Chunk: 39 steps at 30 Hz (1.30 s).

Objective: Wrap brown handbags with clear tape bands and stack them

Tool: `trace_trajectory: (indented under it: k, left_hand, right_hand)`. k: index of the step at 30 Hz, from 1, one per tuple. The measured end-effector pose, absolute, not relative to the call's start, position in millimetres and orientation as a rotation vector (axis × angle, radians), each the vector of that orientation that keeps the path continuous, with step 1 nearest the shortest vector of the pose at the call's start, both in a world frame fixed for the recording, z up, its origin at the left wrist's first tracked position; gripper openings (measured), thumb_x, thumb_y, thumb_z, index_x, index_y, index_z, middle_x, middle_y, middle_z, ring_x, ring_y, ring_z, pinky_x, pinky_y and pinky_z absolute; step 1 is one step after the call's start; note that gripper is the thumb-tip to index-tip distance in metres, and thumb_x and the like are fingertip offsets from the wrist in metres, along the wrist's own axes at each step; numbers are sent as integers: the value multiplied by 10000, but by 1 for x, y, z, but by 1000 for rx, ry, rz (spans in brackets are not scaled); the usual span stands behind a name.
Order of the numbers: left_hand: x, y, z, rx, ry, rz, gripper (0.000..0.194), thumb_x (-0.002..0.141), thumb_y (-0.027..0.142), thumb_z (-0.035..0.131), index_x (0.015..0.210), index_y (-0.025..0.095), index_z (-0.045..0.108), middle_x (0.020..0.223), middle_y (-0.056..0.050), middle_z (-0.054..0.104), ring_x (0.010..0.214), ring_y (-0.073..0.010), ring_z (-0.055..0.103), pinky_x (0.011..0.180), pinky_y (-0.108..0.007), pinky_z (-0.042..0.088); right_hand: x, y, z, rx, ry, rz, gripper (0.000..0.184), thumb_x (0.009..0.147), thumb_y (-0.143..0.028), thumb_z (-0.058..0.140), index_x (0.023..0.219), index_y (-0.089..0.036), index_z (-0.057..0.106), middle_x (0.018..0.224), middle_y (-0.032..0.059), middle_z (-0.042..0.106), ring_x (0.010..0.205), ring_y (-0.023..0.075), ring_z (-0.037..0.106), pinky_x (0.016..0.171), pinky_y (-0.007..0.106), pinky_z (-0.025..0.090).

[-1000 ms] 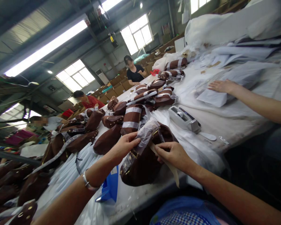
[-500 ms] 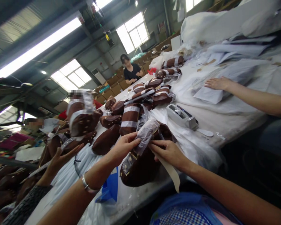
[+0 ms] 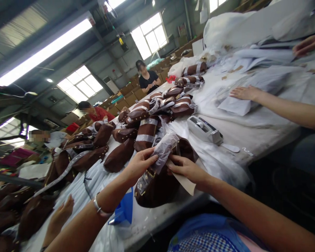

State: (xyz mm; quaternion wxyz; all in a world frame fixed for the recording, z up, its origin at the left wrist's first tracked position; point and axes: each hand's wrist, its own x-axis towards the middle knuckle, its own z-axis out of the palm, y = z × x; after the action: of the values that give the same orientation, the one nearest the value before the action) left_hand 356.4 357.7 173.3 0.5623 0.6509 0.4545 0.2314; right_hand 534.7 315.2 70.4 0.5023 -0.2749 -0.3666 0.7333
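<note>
In front of me at the table's edge rests a brown leather handbag [image 3: 157, 189] with gold studs. Its upper part is covered by a crinkled clear plastic wrap [image 3: 165, 148]. My left hand [image 3: 143, 162] pinches the wrap between thumb and fingers from the left. My right hand [image 3: 185, 171] grips a cream paper strip [image 3: 185, 183] close against the wrapped part; the strip's free end hangs down toward me. What lies under my right fingertips is partly hidden.
A grey tape dispenser [image 3: 204, 130] stands right of the bag. Brown bags with white bands [image 3: 145, 134] pile up beyond. A blue box [image 3: 124, 210] lies at left. Co-workers' hands show at left [image 3: 60, 213] and on plastic sheets [image 3: 245, 93] at right.
The strip's hanging end is now shorter and further right-hand-held, my right fingers more curled. At left, a co-worker's banded bag has gone onto the pile and that person's hand has drawn back.
</note>
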Motion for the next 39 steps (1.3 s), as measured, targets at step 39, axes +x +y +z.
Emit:
trace_trajectory:
  k: [39]
  left_hand:
    - [352,346,156,1702,1036,616,392,831,310,687,1198,174,714,1165,-73,727,1129,-287,629,1018,-376,463]
  right_hand:
    - [516,306,71,-722,-452,1804,375,593,-263,914,928,-179,768,787,28,753,688,150,666,682,246,508]
